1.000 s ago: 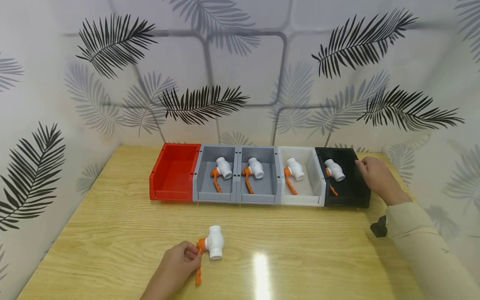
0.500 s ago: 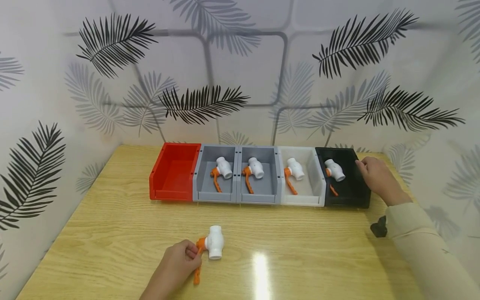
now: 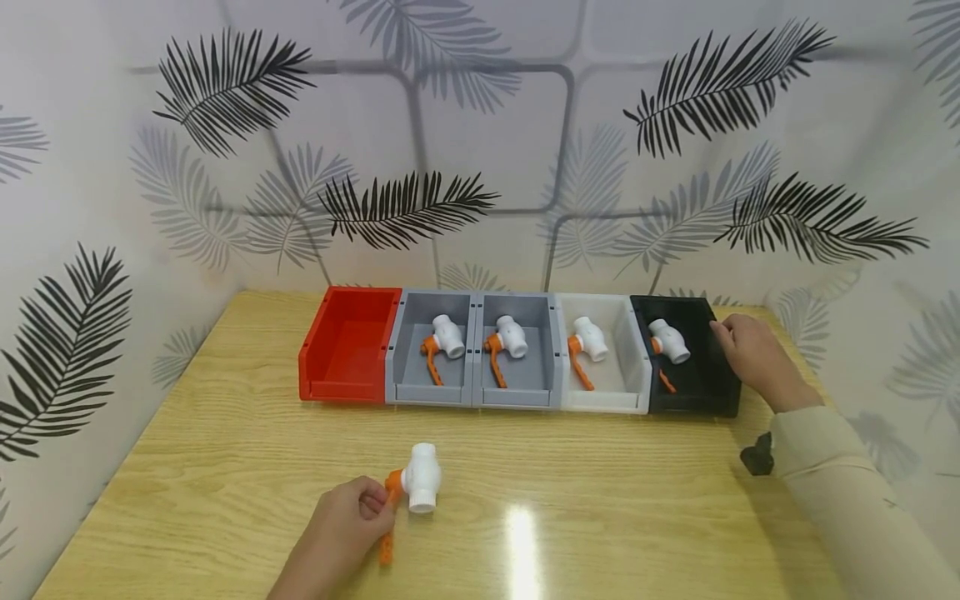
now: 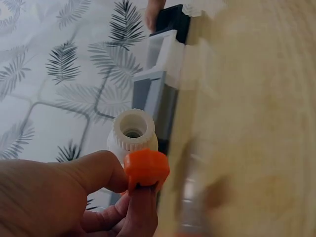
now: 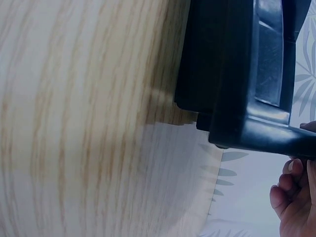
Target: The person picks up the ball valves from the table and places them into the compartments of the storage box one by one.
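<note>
Near the front of the table my left hand (image 3: 341, 521) pinches the orange handle of a white ball valve (image 3: 424, 479). In the left wrist view the thumb and fingers hold the orange part (image 4: 146, 167), and the open end of the white body (image 4: 133, 126) faces the camera. At the far right my right hand (image 3: 757, 354) holds the side rim of a black bin (image 3: 693, 404). The right wrist view shows the curled fingers (image 5: 286, 190) under that rim. Inside the black bin lies another white valve (image 3: 670, 342) with an orange handle.
Left of the black bin, in one row, stand a white bin (image 3: 606, 402), two grey bins (image 3: 517, 397) (image 3: 429, 394) and a red bin (image 3: 348, 346). The white and grey bins each hold one valve; the red one holds none. A patterned wall covering (image 3: 495, 150) rises behind.
My left hand has shifted slightly left and away from me with the ball valve, which has moved along with it. The right hand has stayed on the black bin's rim.
</note>
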Available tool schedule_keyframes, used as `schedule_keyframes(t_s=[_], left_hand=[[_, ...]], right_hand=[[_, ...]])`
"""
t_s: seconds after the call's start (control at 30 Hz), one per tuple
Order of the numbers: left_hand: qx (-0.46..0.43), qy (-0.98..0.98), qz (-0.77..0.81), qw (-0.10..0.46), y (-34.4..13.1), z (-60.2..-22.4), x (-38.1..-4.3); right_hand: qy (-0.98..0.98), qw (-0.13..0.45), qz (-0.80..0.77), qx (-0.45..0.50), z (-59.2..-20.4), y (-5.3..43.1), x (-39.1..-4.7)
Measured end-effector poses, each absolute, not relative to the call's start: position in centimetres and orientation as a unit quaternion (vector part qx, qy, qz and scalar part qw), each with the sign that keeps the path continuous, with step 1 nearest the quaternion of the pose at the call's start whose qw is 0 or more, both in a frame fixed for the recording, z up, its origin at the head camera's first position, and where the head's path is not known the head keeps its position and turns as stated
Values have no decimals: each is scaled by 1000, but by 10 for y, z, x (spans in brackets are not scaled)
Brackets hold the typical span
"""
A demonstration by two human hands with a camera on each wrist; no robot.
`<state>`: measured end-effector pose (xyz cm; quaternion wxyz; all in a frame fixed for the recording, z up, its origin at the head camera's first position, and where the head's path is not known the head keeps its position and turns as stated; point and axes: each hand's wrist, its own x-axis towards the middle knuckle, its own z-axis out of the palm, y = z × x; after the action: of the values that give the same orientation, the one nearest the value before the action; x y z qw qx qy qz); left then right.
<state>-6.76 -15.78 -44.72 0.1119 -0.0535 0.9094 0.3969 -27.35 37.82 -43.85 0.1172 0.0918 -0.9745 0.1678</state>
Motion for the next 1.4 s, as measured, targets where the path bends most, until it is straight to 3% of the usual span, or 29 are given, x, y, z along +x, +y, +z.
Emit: schedule_keyframes(t_s=[0.73, 1.4], left_hand=[[23, 951, 309, 6, -221, -344, -123], [9, 959, 282, -5, -235, -350, -198]], right_hand=[[-971, 132, 171, 102, -443, 383, -271], [-971, 135, 159, 113, -439, 379, -275]])
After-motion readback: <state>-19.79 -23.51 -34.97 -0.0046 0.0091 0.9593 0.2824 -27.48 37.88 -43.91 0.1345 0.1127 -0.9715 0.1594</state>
